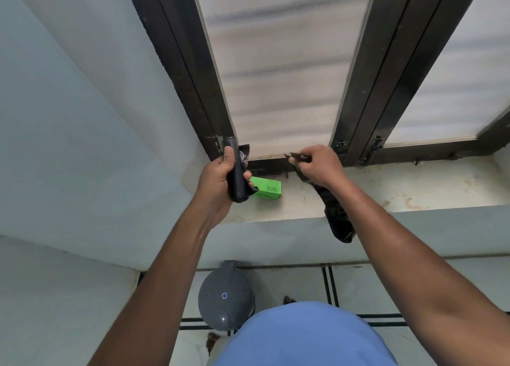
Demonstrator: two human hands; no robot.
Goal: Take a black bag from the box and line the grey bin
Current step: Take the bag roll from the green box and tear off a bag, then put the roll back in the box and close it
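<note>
Two hands, left [218, 180] gripping roll [236, 172], right [317, 167] pinching black bag [338, 216] (dangling)

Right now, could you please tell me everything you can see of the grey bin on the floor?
The grey bin stands on the tiled floor below the window ledge, close to the wall corner. Seen from above, it shows a round, domed lid that looks like smooth plastic, with a small round blue-and-white mark near its centre and a tab at the far edge. The lid is shut. Neither hand touches it; the person's blue clothing hides its near right edge.
</note>
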